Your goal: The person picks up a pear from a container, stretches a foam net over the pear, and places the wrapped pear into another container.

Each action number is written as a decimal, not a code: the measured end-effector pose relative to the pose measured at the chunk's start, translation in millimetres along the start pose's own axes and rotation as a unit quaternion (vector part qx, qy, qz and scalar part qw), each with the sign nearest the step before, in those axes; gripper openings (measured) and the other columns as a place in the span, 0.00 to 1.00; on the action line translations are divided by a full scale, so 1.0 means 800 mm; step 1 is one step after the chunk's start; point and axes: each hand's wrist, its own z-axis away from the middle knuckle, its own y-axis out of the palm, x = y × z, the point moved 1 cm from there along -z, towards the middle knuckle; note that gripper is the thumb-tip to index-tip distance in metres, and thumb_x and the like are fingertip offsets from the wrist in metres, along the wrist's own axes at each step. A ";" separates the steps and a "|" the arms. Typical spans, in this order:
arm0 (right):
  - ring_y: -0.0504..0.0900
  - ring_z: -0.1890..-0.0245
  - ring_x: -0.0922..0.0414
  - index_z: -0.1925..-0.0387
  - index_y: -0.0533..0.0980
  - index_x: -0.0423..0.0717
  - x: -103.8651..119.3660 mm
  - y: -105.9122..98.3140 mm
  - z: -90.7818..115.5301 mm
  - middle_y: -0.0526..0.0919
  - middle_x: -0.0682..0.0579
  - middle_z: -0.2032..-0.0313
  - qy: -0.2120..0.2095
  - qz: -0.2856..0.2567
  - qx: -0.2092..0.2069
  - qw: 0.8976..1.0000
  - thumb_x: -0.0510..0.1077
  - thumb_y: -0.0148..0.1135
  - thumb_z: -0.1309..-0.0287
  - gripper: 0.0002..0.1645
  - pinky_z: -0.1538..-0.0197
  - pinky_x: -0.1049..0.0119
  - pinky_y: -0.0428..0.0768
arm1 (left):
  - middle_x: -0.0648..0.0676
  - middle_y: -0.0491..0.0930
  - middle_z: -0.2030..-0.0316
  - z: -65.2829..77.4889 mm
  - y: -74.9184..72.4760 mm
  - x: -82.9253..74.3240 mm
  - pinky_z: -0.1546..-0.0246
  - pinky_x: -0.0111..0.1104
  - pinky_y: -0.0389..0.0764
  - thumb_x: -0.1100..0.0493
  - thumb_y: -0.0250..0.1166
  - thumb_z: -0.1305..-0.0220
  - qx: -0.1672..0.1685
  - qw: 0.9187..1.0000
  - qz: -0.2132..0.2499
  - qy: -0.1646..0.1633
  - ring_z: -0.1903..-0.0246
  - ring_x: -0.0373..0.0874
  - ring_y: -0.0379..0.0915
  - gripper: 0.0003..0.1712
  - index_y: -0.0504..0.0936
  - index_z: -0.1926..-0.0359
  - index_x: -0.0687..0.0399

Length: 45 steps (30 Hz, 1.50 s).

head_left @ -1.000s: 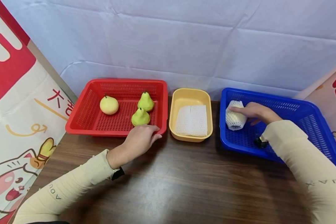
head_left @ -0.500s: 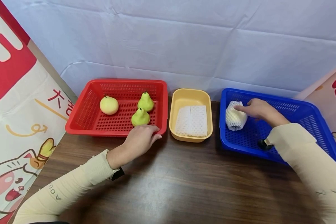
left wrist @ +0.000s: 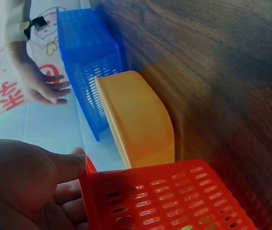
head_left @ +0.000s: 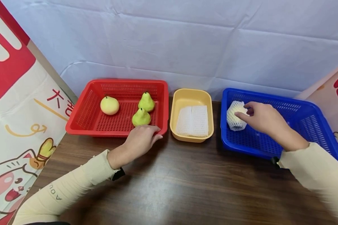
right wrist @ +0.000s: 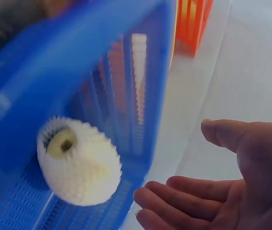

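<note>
My left hand (head_left: 142,141) grips the near rim of the red basket (head_left: 83,125), thumb and fingers on either side of the rim in the left wrist view. Inside are a round pale-yellow pear (head_left: 110,105) and two green pears, one (head_left: 146,102) behind the other (head_left: 141,118). My right hand (head_left: 266,120) hovers over the blue basket (head_left: 226,142) with nothing in its grasp. Below it, at the basket's left end, lies a pale fruit in a white foam net (right wrist: 80,163). A gap shows between hand and fruit in the right wrist view.
Between the baskets stands a yellow tub (head_left: 192,95) with flat white foam nets (head_left: 192,122) in it. All three containers stand on a dark wooden table (head_left: 186,181). A white cloth (head_left: 169,47) hangs behind, with printed panels at both sides.
My right hand has let go of the netted fruit and drawn back up toward me and to the right. The fruit stays in the blue basket. My left hand has not moved.
</note>
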 end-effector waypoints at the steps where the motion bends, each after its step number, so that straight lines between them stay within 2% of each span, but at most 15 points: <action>1: 0.82 0.53 0.33 0.39 0.72 0.26 0.005 0.002 0.006 0.81 0.26 0.51 -0.008 0.002 -0.005 1.000 0.66 0.57 0.31 0.45 0.52 0.36 0.77 | 0.56 0.88 0.61 0.000 0.000 0.000 0.59 0.47 0.83 0.55 0.69 0.32 0.001 1.000 0.000 0.000 0.60 0.53 0.85 0.12 0.87 0.54 0.59; 4: 0.83 0.55 0.34 0.39 0.73 0.27 0.019 0.009 0.024 0.83 0.28 0.53 -0.033 0.009 -0.011 0.999 0.63 0.59 0.31 0.42 0.54 0.37 0.78 | 0.56 0.88 0.61 0.000 0.000 0.001 0.59 0.47 0.83 0.55 0.68 0.31 0.004 1.000 0.002 -0.003 0.60 0.53 0.85 0.13 0.87 0.53 0.59; 10: 0.85 0.61 0.34 0.38 0.73 0.29 0.043 0.030 0.055 0.84 0.29 0.55 -0.071 0.040 0.001 0.997 0.64 0.63 0.34 0.43 0.60 0.38 0.80 | 0.56 0.88 0.60 0.000 0.000 0.002 0.58 0.47 0.83 0.55 0.68 0.31 0.004 1.000 0.000 -0.001 0.60 0.53 0.85 0.13 0.87 0.53 0.59; 15: 0.86 0.65 0.37 0.38 0.73 0.30 0.053 0.048 0.071 0.84 0.29 0.57 -0.084 0.053 0.010 0.995 0.60 0.67 0.37 0.41 0.68 0.40 0.80 | 0.56 0.88 0.61 -0.001 0.001 0.002 0.59 0.47 0.83 0.56 0.69 0.31 0.001 1.000 0.000 0.001 0.60 0.53 0.85 0.12 0.86 0.54 0.59; 18: 0.84 0.72 0.43 0.39 0.74 0.30 0.053 0.054 0.074 0.85 0.36 0.66 -0.082 0.061 0.013 0.995 0.59 0.68 0.37 0.40 0.75 0.45 0.78 | 0.55 0.88 0.60 -0.002 0.001 0.003 0.59 0.47 0.83 0.56 0.69 0.32 0.002 1.000 0.000 0.002 0.60 0.53 0.85 0.12 0.87 0.54 0.59; 22: 0.81 0.78 0.50 0.46 0.78 0.32 0.053 0.060 0.077 0.81 0.47 0.75 -0.090 0.073 0.007 0.993 0.56 0.69 0.38 0.33 0.78 0.49 0.76 | 0.55 0.88 0.60 -0.002 0.001 0.003 0.58 0.47 0.83 0.56 0.68 0.31 0.005 1.000 0.000 0.001 0.59 0.53 0.85 0.12 0.87 0.53 0.59; 29: 0.86 0.70 0.42 0.54 0.83 0.37 0.055 0.068 0.083 0.88 0.40 0.65 -0.117 0.098 -0.016 0.988 0.51 0.70 0.38 0.21 0.72 0.44 0.80 | 0.55 0.88 0.58 -0.003 0.000 0.003 0.56 0.47 0.83 0.55 0.68 0.31 0.020 1.000 -0.003 -0.008 0.57 0.52 0.85 0.13 0.86 0.52 0.58; 33: 0.84 0.75 0.46 0.63 0.83 0.42 0.056 0.069 0.085 0.85 0.46 0.74 -0.124 0.101 -0.028 0.987 0.48 0.70 0.38 0.13 0.75 0.45 0.78 | 0.56 0.88 0.56 -0.004 -0.001 0.003 0.56 0.47 0.83 0.54 0.68 0.30 0.031 0.999 -0.004 -0.013 0.56 0.52 0.84 0.14 0.86 0.50 0.58; 36: 0.82 0.77 0.48 0.68 0.81 0.44 0.056 0.069 0.085 0.82 0.49 0.78 -0.129 0.104 -0.035 0.986 0.48 0.70 0.39 0.11 0.77 0.46 0.76 | 0.56 0.87 0.55 -0.004 -0.002 0.003 0.55 0.47 0.83 0.54 0.67 0.30 0.036 0.999 -0.003 -0.018 0.55 0.51 0.84 0.15 0.86 0.49 0.58; 45: 0.82 0.78 0.48 0.70 0.80 0.44 0.055 0.071 0.085 0.80 0.50 0.79 -0.132 0.106 -0.034 0.985 0.47 0.71 0.39 0.11 0.78 0.47 0.76 | 0.56 0.87 0.54 -0.006 -0.007 0.002 0.57 0.47 0.84 0.50 0.67 0.30 0.056 0.998 0.001 -0.029 0.54 0.50 0.84 0.19 0.86 0.47 0.58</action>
